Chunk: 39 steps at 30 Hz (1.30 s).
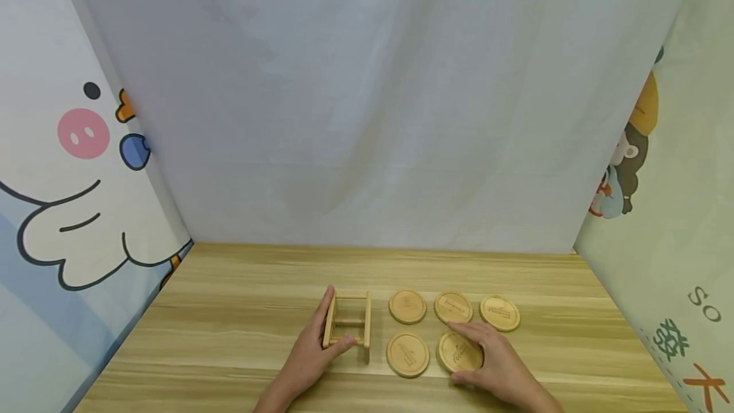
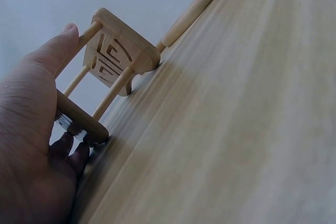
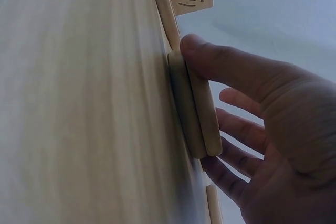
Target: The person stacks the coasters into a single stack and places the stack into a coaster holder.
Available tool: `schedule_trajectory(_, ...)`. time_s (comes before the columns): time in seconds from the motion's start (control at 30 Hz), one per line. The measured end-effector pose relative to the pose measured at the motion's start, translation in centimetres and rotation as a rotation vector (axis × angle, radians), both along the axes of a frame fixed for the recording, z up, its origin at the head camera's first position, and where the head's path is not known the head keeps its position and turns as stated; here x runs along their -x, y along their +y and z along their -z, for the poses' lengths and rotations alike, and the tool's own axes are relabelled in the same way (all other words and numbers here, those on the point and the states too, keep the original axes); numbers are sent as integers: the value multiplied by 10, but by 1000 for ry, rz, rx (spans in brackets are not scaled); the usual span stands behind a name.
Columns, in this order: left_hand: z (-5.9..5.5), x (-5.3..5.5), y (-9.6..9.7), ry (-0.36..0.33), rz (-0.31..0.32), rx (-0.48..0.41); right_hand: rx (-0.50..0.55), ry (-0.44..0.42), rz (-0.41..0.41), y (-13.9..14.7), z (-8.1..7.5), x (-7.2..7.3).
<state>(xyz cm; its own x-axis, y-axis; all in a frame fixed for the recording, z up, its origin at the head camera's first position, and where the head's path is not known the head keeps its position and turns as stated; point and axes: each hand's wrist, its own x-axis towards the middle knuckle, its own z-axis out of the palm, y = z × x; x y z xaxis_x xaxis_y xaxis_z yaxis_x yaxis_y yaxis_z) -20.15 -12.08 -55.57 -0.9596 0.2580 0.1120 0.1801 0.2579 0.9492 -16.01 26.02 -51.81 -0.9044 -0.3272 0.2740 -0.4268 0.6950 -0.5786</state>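
My left hand [image 1: 312, 352] holds a small wooden coaster rack [image 1: 367, 320] by its left end, the thumb along a front rod and fingers behind the end panel. In the left wrist view the rack's far end panel [image 2: 118, 48] has cut-out slots and stands at the tabletop. With thumb and fingers at opposite edges, my right hand [image 1: 499, 359] grips a round wooden coaster [image 1: 460, 353]. From the right wrist, this upper coaster [image 3: 205, 108] lies over a lower coaster [image 3: 184, 103], nearly edge to edge. Left of them in the head view is another coaster [image 1: 408, 355].
Behind these, a row of coasters lies flat: one at left [image 1: 408, 306], a middle coaster [image 1: 453, 308] by my right fingertips, and a right coaster [image 1: 500, 313]. A pale curtain [image 1: 373, 113] hangs at the back edge of the wood-grain table [image 1: 229, 311]; printed panels flank both sides.
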Motion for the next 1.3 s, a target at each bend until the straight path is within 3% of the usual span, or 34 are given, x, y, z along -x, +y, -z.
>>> schedule_trajectory(0.43,1,1,0,5,0,-5,1,20,-5,0,0,0)
schedule_trajectory(0.77,2,1,0,2,-1,-8,7,-19,-5,0,-1,0)
schedule_trajectory(1.3,1,0,0,7,-7,6,12,64,37,-1,3,-2)
